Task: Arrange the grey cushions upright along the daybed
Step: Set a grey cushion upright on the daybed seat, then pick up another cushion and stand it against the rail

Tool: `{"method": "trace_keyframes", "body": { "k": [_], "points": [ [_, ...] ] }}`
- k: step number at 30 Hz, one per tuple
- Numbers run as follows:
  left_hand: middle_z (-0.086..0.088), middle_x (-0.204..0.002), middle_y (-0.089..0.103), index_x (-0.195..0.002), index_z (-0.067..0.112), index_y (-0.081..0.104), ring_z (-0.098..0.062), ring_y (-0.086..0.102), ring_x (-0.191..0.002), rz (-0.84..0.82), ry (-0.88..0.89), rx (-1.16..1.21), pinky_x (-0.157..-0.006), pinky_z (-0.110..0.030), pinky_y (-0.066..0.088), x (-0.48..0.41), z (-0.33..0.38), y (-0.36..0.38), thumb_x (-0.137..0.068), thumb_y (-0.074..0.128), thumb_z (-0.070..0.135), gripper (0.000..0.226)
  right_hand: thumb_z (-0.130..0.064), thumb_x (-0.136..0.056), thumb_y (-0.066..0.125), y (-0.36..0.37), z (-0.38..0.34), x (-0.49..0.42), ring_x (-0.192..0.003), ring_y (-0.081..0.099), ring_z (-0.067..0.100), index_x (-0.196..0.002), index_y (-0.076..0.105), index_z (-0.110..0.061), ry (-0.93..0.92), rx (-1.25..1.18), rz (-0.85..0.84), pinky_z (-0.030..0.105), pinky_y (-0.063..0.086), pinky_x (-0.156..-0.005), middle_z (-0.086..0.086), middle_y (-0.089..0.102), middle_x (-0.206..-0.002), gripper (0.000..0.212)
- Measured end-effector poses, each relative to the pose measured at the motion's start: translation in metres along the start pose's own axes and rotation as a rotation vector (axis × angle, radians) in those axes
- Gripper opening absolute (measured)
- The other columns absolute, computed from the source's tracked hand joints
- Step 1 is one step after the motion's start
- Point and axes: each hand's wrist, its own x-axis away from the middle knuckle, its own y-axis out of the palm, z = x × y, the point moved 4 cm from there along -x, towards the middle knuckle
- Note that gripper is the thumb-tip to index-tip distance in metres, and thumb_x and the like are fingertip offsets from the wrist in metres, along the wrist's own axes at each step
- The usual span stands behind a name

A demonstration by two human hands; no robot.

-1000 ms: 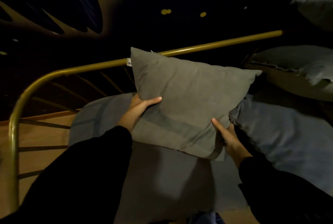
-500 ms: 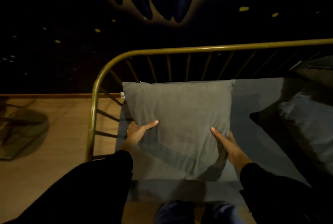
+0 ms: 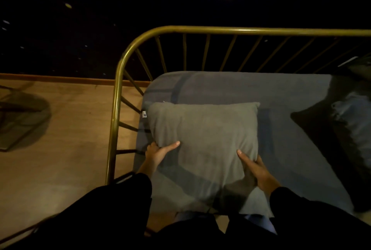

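Grey cushion (image 3: 202,139) over daybed (image 3: 281,97) mattress

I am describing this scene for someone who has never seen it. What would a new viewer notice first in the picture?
The eye goes first to the grey cushion in the middle, held over the mattress by the left hand and the right hand at its lower corners. Next comes the brass-coloured rail, curving round the daybed's far-left corner. More bedding lies in shadow at the right edge.
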Motion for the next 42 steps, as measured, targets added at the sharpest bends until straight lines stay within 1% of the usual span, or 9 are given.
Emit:
{"method": "trace_keyframes", "body": {
  "k": [6, 12, 16, 19, 23, 26, 30, 36, 42],
  "points": [
    [-0.01, -0.159, 0.026, -0.153, 0.011, 0.024, -0.033, 0.026, -0.146, -0.001, -0.032, 0.055, -0.12, -0.043, 0.023, -0.01, 0.003, 0.0, -0.057, 0.081, 0.065, 0.124, -0.059, -0.046, 0.089, 0.002, -0.002, -0.015, -0.11, 0.065, 0.021, -0.131, 0.056, -0.023, -0.045, 0.018, -0.033, 0.044, 0.049, -0.101, 0.002, 0.066, -0.126, 0.098],
    [-0.012, -0.159, 0.026, -0.153, 0.01, 0.023, -0.033, 0.027, -0.146, 0.018, 0.009, 0.0, -0.12, -0.044, 0.025, -0.009, 0.026, -0.015, -0.052, 0.081, 0.069, 0.131, -0.06, -0.053, 0.084, 0.012, -0.006, -0.022, -0.115, 0.062, 0.023, -0.136, 0.052, -0.023, -0.02, 0.094, -0.055, 0.045, 0.047, -0.104, -0.001, 0.063, -0.13, 0.095],
    [-0.012, -0.164, 0.008, -0.156, 0.019, -0.006, -0.034, 0.013, -0.15, -0.073, 0.1, -0.223, -0.122, -0.044, 0.017, -0.001, 0.034, -0.006, -0.059, 0.083, 0.06, 0.138, -0.069, -0.069, 0.068, 0.024, -0.003, -0.029, -0.133, 0.042, 0.039, -0.149, 0.029, -0.017, 0.069, 0.419, 0.186, 0.049, 0.034, -0.112, 0.013, 0.041, -0.148, 0.103],
    [-0.013, -0.164, -0.011, -0.151, 0.022, -0.025, -0.034, -0.002, -0.152, -0.117, 0.135, -0.416, -0.122, -0.05, 0.01, 0.008, 0.024, 0.008, -0.066, 0.076, 0.063, 0.138, -0.035, -0.098, 0.042, 0.054, -0.009, -0.014, -0.14, 0.023, 0.046, -0.154, 0.005, -0.02, -0.121, 0.907, 0.322, 0.058, 0.026, -0.112, 0.022, 0.013, -0.158, 0.069],
    [-0.023, -0.162, -0.011, -0.151, 0.017, -0.025, -0.042, -0.004, -0.15, -0.016, 0.153, -0.556, -0.118, -0.054, 0.016, 0.025, 0.026, 0.015, -0.087, 0.065, 0.047, 0.114, -0.014, -0.098, 0.036, 0.085, -0.003, 0.001, -0.148, 0.001, 0.038, -0.152, -0.013, -0.031, -0.257, 1.18, 0.198, 0.067, 0.025, -0.107, 0.007, -0.01, -0.163, 0.075],
    [-0.029, -0.16, -0.002, -0.153, 0.01, -0.017, -0.047, 0.003, -0.148, 0.104, 0.217, -0.669, -0.115, -0.053, 0.025, 0.048, 0.041, 0.037, -0.095, 0.057, 0.031, 0.096, -0.018, -0.099, 0.038, 0.064, -0.017, -0.005, -0.148, 0.008, 0.039, -0.153, -0.006, -0.025, -0.284, 1.209, 0.029, 0.053, 0.016, -0.116, 0.015, -0.004, -0.162, 0.07],
    [-0.026, -0.152, 0.025, -0.152, 0.008, 0.015, -0.042, 0.025, -0.142, 0.18, 0.504, -0.815, -0.113, -0.045, 0.03, 0.089, 0.077, 0.073, -0.086, 0.064, 0.021, 0.083, -0.021, -0.094, 0.056, 0.03, -0.06, 0.003, -0.139, 0.038, 0.032, -0.153, 0.02, -0.016, -0.22, 1.025, -0.104, 0.033, 0.031, -0.11, 0.016, 0.031, -0.155, 0.069],
    [-0.021, -0.144, 0.043, -0.147, 0.006, 0.032, -0.037, 0.043, -0.132, -0.176, 0.814, -0.84, -0.109, -0.043, 0.039, 0.145, 0.156, 0.172, -0.089, 0.053, 0.009, 0.062, -0.029, -0.093, 0.058, -0.049, -0.1, 0.029, -0.131, 0.05, 0.028, -0.135, 0.054, -0.006, -0.225, 0.954, 0.011, 0.032, 0.038, -0.107, 0.014, 0.055, -0.14, 0.049],
    [-0.02, -0.144, 0.048, -0.145, 0.007, 0.039, -0.038, 0.05, -0.128, -0.34, 0.955, -0.975, -0.103, -0.046, 0.046, 0.214, 0.245, 0.283, -0.092, 0.054, 0.013, 0.055, -0.027, -0.092, 0.061, -0.211, -0.157, 0.05, -0.111, 0.063, 0.03, -0.114, 0.067, -0.004, -0.34, 0.709, 0.354, 0.032, 0.046, -0.092, 0.017, 0.07, -0.114, 0.032]
  ]
}}
